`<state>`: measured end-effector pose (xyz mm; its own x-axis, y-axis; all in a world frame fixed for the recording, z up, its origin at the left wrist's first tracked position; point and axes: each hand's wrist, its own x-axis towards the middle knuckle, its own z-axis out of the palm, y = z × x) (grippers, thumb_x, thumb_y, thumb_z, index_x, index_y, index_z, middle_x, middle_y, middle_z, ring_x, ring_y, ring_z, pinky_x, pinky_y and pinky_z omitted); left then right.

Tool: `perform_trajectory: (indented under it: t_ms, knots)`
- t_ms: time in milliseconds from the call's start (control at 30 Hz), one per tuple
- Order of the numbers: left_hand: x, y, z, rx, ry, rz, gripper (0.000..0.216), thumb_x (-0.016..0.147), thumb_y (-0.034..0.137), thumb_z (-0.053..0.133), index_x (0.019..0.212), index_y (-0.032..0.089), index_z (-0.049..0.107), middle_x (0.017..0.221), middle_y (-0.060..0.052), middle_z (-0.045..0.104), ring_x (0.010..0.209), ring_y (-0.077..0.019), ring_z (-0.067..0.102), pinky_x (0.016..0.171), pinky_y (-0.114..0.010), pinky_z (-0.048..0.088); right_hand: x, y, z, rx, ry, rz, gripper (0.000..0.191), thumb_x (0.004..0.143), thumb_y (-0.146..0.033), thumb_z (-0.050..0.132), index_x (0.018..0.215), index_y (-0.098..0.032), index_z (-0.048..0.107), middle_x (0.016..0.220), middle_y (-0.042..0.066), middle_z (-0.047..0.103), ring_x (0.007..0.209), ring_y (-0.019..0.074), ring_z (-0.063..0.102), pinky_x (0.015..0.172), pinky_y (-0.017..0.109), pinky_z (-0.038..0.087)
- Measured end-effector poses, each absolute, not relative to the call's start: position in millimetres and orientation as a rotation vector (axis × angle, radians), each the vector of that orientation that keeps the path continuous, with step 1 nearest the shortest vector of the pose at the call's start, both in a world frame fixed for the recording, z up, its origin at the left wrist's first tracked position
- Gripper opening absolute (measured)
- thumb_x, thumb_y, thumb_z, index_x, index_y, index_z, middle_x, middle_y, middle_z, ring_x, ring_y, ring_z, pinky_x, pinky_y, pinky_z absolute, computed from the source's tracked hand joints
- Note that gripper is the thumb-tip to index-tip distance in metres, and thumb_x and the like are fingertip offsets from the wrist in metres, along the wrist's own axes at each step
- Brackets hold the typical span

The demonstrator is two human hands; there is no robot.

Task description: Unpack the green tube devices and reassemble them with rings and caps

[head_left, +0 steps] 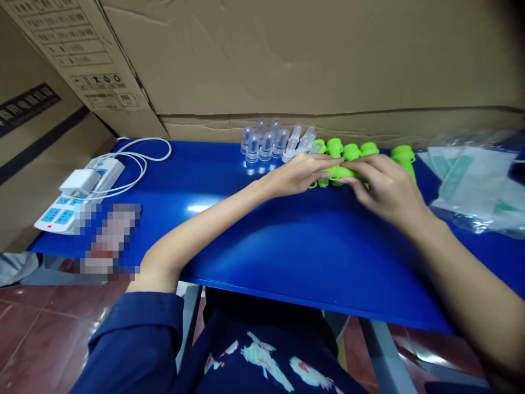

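Note:
My left hand (298, 174) and my right hand (385, 189) meet at the far middle of the blue table (287, 246). Both pinch a small bright green piece (339, 173) between their fingertips. Behind the fingers stands a row of several green caps (350, 150), with one more green cap (403, 155) to the right. Left of them is a cluster of several clear plastic vials (266, 143); some stand upright and some lie tilted against the green caps.
A white power strip (77, 194) with a plugged charger and coiled cable lies at the table's left end. Clear plastic bags (478, 186) sit at the right. Large cardboard boxes (287, 60) wall the back and left.

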<state>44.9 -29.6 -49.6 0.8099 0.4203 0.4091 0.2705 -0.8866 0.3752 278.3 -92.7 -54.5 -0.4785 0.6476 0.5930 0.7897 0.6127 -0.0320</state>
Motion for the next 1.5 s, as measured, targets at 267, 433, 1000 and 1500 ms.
perform_trajectory:
  t_ms: [267, 433, 1000, 1500]
  knots:
    - [47, -31, -63, 2.751, 0.476, 0.808, 0.045, 0.105, 0.019, 0.047, 0.148, 0.017, 0.061, 0.133, -0.016, 0.070, 0.124, -0.0247, 0.068, 0.110, -0.041, 0.053, 284, -94, -56, -1.050, -2.292, -0.331, 0.038, 0.108, -0.042, 0.045, 0.122, -0.018, 0.071, 0.106, 0.021, 0.072, 0.101, 0.0367, 0.071, 0.090, 0.053, 0.056]
    - [48, -40, -64, 2.716, 0.540, 0.963, 0.037, 0.099, 0.017, 0.054, 0.134, 0.018, 0.067, 0.115, -0.013, 0.070, 0.105, -0.0209, 0.068, 0.097, -0.035, 0.055, 284, -95, -55, -1.066, -2.326, -0.425, 0.034, 0.107, -0.038, 0.049, 0.115, -0.013, 0.071, 0.104, 0.021, 0.072, 0.097, 0.0334, 0.068, 0.088, 0.049, 0.056]
    - [38, -50, -64, 2.768, 0.773, 0.956, 0.032, 0.092, 0.015, 0.056, 0.123, 0.018, 0.057, 0.118, -0.012, 0.068, 0.112, -0.0252, 0.067, 0.101, -0.039, 0.053, 250, -113, -67, -1.385, -2.294, -0.347, 0.043, 0.113, -0.043, 0.037, 0.132, -0.015, 0.063, 0.116, 0.018, 0.065, 0.116, 0.0357, 0.063, 0.097, 0.052, 0.054]
    - [64, -72, -43, 2.707, 1.292, 0.951, 0.028, 0.098, 0.031, 0.049, 0.093, 0.018, 0.073, 0.090, -0.012, 0.074, 0.110, -0.0357, 0.065, 0.116, -0.062, 0.031, 250, -113, -68, -1.358, -2.149, -0.305, 0.037, 0.112, -0.041, 0.040, 0.130, -0.018, 0.062, 0.114, 0.019, 0.064, 0.117, 0.0395, 0.063, 0.093, 0.058, 0.057]
